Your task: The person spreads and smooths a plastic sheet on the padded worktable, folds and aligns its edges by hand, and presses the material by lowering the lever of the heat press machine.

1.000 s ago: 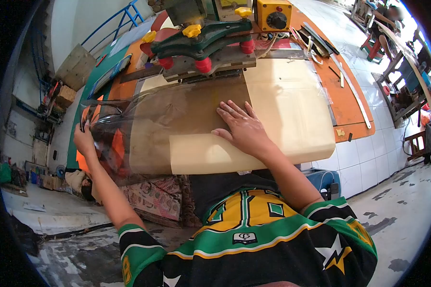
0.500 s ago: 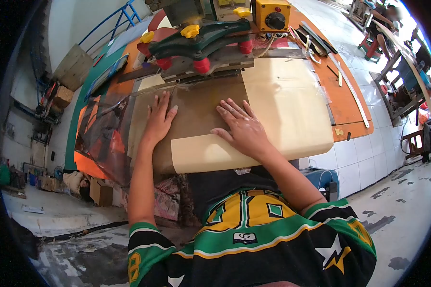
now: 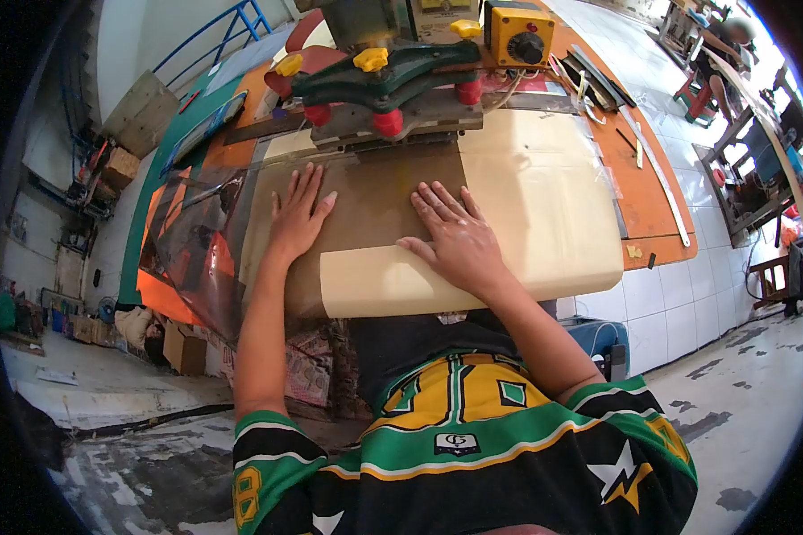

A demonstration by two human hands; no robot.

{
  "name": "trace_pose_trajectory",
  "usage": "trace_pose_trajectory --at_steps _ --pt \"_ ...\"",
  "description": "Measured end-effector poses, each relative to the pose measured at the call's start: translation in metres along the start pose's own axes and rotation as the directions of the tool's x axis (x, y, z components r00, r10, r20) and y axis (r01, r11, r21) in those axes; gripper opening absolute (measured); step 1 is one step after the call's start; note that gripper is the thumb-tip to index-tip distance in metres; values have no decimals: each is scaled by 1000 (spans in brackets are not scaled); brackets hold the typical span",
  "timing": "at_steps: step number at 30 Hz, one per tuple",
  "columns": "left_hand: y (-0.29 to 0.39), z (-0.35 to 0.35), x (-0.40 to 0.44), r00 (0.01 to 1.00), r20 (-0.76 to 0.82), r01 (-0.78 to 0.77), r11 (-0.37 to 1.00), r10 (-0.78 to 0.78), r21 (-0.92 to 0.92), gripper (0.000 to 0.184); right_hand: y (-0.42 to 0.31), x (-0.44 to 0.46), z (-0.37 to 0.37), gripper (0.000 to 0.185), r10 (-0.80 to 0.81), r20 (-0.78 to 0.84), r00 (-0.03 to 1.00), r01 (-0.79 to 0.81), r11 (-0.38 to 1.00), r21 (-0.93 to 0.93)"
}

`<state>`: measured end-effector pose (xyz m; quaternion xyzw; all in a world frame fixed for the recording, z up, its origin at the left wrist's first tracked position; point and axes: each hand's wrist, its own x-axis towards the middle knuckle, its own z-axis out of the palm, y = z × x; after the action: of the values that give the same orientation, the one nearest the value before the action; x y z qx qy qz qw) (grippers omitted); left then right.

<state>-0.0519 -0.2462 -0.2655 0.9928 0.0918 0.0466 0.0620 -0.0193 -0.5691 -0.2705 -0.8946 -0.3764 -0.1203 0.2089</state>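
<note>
My left hand (image 3: 300, 217) lies flat with its fingers stretched over the left part of a brown sheet (image 3: 375, 201). To the right, my right hand (image 3: 459, 239) is spread, its fingers on the brown sheet and its thumb by a cream sheet (image 3: 544, 201). The cream sheet's near part is curled or folded over toward my body. Just beyond my fingertips stands a press with a dark green spider-shaped bracket (image 3: 393, 85), yellow knobs and red feet. Under the bracket, a metal plate (image 3: 401, 127) sits over the far edge of the brown sheet.
Clear plastic film (image 3: 192, 241) drapes over the table's left side. A yellow control box (image 3: 517, 40) with a black dial stands at the back. A long metal ruler (image 3: 660, 178) lies on the orange tabletop (image 3: 620, 192). Another person sits at a bench in the far right.
Both hands stay flat in nearly the same places on the sheets. The press appears slightly further right and lower in the view.
</note>
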Motion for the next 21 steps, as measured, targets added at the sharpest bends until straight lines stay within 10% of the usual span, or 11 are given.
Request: trace_pose_trajectory --at_steps 21 --pt "-9 -3 4 1000 -11 -13 1000 13 -6 73 -4 3 1 80 14 26 1000 -13 1000 -24"
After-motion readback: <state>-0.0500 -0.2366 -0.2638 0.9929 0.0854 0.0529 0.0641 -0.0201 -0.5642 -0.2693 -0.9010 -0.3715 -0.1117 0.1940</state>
